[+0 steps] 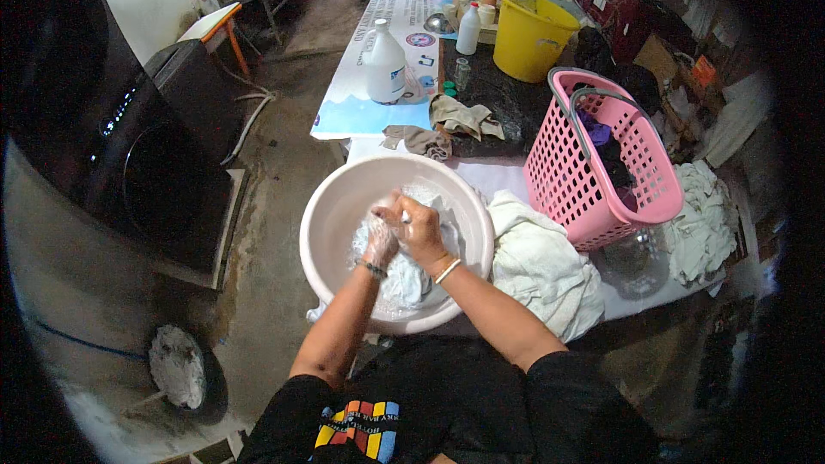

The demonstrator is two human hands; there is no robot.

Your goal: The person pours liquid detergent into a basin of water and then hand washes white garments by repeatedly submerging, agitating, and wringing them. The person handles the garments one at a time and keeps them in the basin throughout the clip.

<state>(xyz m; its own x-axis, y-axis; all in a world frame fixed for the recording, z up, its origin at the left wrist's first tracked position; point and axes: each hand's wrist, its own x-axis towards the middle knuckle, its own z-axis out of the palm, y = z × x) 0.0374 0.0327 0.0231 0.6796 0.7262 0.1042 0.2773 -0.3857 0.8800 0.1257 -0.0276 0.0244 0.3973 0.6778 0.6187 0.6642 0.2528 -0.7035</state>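
Observation:
A pale plastic basin [322,245] stands before me with sudsy water and a wet white cloth [406,283] in it. Over the cloth, my two hands press together inside the basin. My right hand [422,225] is curled into a fist, and a bit of white cloth shows between its fingers. Suds cover my left hand [381,237], which meets the right one; motion blurs its fingertips, so its grip is hidden. A dark beaded bracelet is on the left wrist and a pale band on the right.
Right of the basin lie a heaped white towel [541,264] and a pink laundry basket [567,187] holding dark clothes. Beyond are grey-brown cloths [464,117], a white jug [385,67], a white bottle [469,31] and a yellow bucket [532,45]. Crumpled white cloth [699,222] sits far right.

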